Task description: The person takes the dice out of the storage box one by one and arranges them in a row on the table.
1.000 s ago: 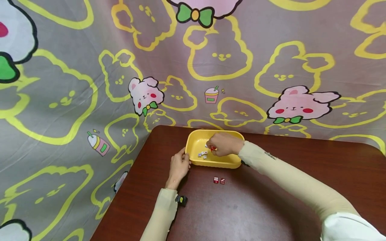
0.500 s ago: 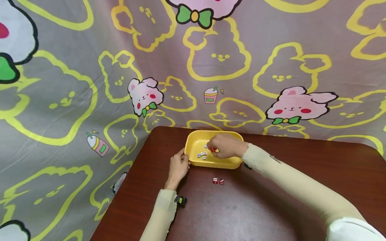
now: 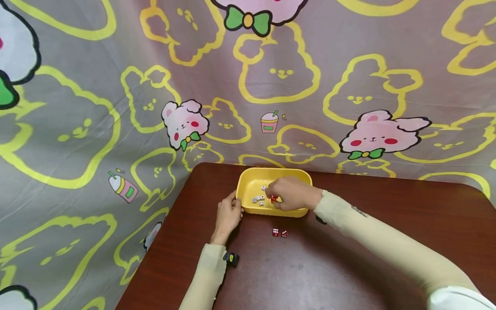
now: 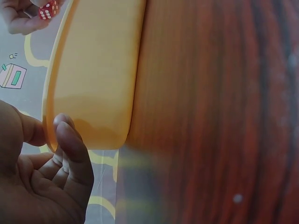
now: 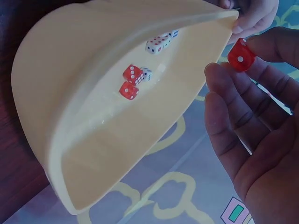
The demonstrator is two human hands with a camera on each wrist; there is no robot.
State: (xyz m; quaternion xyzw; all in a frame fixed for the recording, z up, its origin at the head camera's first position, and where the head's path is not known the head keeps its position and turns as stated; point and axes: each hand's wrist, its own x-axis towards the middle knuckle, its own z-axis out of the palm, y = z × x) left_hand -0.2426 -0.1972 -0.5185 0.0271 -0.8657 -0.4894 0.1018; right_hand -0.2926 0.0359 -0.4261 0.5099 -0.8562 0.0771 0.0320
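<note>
My right hand (image 3: pixel 290 193) is over the yellow plastic tray (image 3: pixel 279 212), pinching a red die (image 5: pixel 241 57) between thumb and fingers. The same die (image 4: pixel 48 10) shows at the top left of the left wrist view. At the tray's left end, my left hand (image 3: pixel 228 214) grips the rim between thumb and fingers. Several white dice (image 3: pixel 258 198) lie on the tray floor. Two red dice lie there too, an upper one (image 5: pixel 133 73) and a lower one (image 5: pixel 128 90), close to a white die (image 5: pixel 146 74). The right hand partly covers the tray's inside in the head view.
On the dark brown table (image 3: pixel 333 267), in front of the tray, a left red die (image 3: pixel 275 232) and a right red die (image 3: pixel 284 234) lie side by side. A patterned cloth (image 3: pixel 217 77) hangs behind the table and along its left.
My right hand has come slightly nearer the tray's front side, still holding the red die. The left hand stays on the rim, and the two dice on the table lie as before.
</note>
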